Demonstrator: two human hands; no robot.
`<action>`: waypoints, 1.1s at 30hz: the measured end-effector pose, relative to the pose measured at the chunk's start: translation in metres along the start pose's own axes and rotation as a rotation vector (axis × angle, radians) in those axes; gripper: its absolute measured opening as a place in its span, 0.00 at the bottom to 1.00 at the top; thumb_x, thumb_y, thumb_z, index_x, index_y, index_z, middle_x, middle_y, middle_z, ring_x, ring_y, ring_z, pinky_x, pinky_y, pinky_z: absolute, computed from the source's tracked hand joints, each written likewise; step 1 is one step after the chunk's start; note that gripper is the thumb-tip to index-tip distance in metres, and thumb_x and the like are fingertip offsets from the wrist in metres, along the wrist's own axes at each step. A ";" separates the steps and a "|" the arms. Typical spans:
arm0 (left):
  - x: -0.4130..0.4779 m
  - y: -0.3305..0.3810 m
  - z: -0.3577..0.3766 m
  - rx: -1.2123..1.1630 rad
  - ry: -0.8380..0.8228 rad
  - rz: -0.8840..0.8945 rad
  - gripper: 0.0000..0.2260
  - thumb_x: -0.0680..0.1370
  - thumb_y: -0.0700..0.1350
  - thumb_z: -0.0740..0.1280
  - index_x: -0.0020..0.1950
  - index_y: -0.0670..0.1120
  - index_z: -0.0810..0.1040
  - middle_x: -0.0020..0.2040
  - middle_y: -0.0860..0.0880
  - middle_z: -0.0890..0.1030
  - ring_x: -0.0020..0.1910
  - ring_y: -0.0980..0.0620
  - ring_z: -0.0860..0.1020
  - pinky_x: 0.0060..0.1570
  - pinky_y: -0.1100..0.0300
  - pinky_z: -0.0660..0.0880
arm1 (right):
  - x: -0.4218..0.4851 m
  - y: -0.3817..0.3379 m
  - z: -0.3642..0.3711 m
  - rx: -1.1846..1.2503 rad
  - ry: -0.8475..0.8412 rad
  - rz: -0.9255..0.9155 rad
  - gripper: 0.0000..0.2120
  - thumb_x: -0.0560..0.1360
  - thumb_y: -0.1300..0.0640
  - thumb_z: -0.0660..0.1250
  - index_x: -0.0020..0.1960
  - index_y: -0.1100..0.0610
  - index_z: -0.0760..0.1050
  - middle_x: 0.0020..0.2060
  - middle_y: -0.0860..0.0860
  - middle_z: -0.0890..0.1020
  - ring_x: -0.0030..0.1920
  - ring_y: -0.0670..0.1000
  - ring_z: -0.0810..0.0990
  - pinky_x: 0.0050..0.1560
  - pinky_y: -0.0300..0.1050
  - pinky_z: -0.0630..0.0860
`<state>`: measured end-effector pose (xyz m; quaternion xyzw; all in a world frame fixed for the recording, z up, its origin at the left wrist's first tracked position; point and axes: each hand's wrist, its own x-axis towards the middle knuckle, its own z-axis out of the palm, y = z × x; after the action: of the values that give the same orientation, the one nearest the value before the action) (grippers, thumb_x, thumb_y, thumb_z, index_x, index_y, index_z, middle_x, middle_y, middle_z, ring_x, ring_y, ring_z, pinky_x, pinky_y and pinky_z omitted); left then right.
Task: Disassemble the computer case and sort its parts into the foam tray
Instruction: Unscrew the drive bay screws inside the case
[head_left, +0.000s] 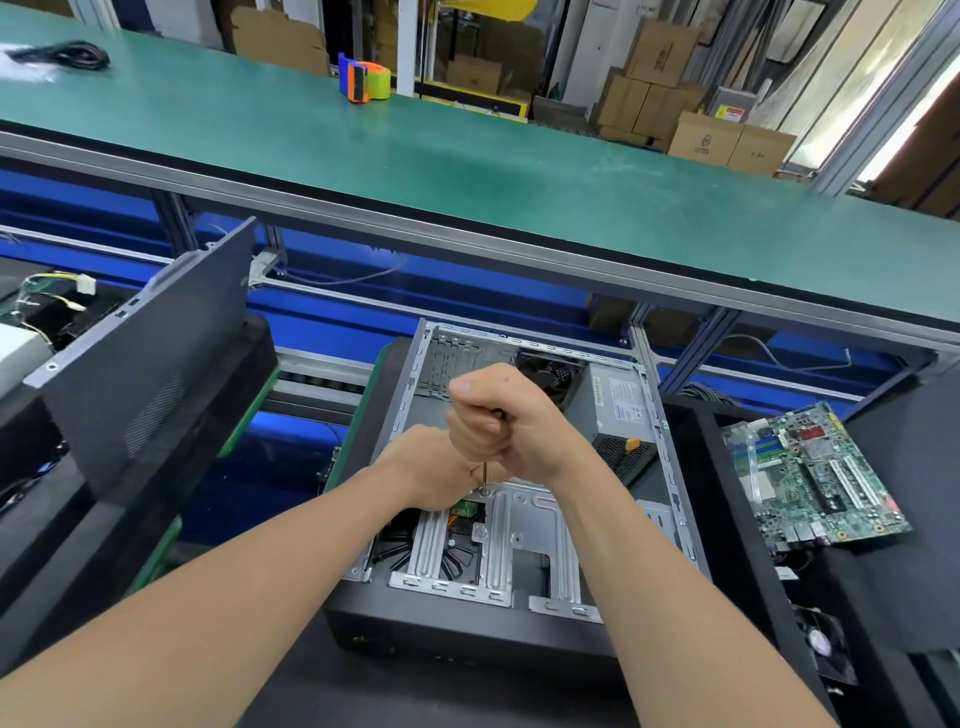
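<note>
The open computer case (675, 499) lies on its side in the middle of the bench, its metal drive bracket (524, 525) facing up. My right hand (498, 415) grips a screwdriver (484, 475) upright, its tip on a screw at the bracket's top edge. Below it, my left hand (431, 467) is at the screwdriver shaft; its fingers are mostly hidden. A grey power supply (618, 405) and a black fan (550, 371) sit in the case's far end. A green motherboard (810, 478) lies in the black foam tray (696, 431) on the right.
The case's dark side panel (150, 358) leans upright at the left. Loose wires (57, 291) lie in a tray at far left. A green conveyor table (415, 150) runs behind, with a tape dispenser (363, 78) and black cable (67, 54) on it. A small fan (826, 644) lies at lower right.
</note>
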<state>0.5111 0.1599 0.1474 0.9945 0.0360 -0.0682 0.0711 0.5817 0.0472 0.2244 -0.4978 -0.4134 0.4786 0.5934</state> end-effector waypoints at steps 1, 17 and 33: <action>0.000 -0.001 0.000 -0.010 -0.003 -0.008 0.13 0.81 0.44 0.56 0.36 0.48 0.69 0.39 0.48 0.78 0.43 0.44 0.79 0.45 0.48 0.79 | 0.002 0.000 -0.002 0.021 -0.044 0.021 0.21 0.79 0.53 0.64 0.28 0.53 0.65 0.22 0.47 0.60 0.23 0.46 0.56 0.28 0.45 0.48; 0.003 0.002 -0.002 -0.010 -0.015 -0.017 0.19 0.80 0.60 0.46 0.35 0.51 0.64 0.33 0.53 0.72 0.30 0.52 0.69 0.33 0.53 0.64 | -0.008 0.017 0.030 -0.078 1.038 -0.225 0.21 0.87 0.46 0.59 0.48 0.60 0.82 0.35 0.52 0.81 0.36 0.52 0.80 0.39 0.44 0.77; 0.004 -0.001 0.002 0.009 0.026 -0.015 0.17 0.83 0.53 0.53 0.38 0.49 0.70 0.34 0.51 0.73 0.31 0.49 0.72 0.32 0.54 0.64 | -0.007 0.015 0.004 0.077 0.330 -0.148 0.19 0.78 0.48 0.61 0.31 0.53 0.65 0.24 0.48 0.57 0.25 0.49 0.52 0.28 0.40 0.52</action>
<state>0.5142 0.1605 0.1444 0.9953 0.0441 -0.0559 0.0655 0.5737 0.0421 0.2099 -0.5147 -0.3274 0.3610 0.7054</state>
